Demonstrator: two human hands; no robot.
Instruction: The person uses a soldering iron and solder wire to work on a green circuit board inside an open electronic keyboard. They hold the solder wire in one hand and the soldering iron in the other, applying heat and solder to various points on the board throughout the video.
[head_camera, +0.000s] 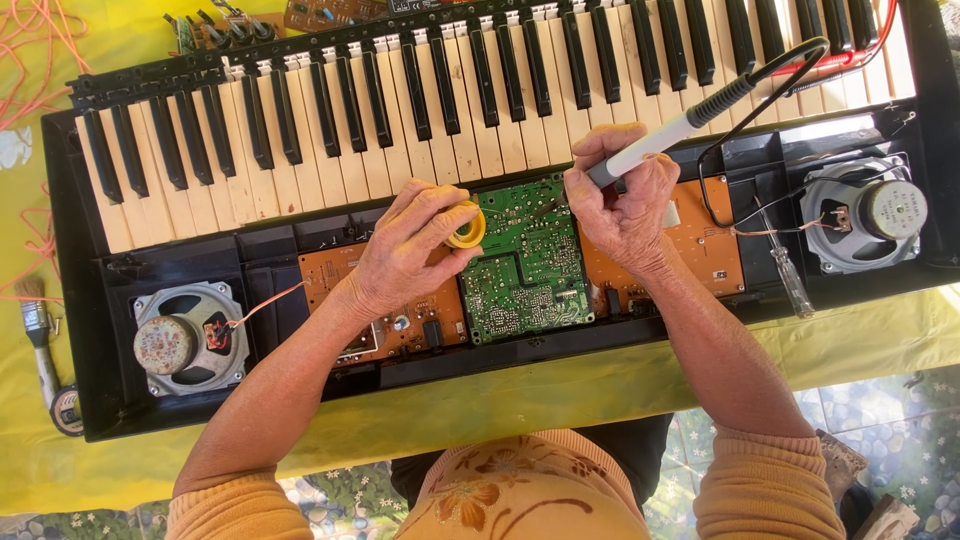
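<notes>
An opened black keyboard case (90, 390) lies upside down on a yellow cloth, its keys (400, 110) at the far side. A green circuit board (522, 270) sits in the middle between two orange boards (330, 270). My left hand (405, 250) holds a small yellow spool of solder (468, 225) at the green board's left edge. My right hand (620, 195) grips a soldering iron (680, 125) with a grey and black handle, its tip down on the green board's upper part.
Two round speakers sit in the case, one at the left (185, 340) and one at the right (865, 210). A screwdriver (790, 275) lies by the right speaker. A paintbrush (38, 330) rests on the yellow cloth (600, 380) at far left. Orange cord (30, 50) coils at top left.
</notes>
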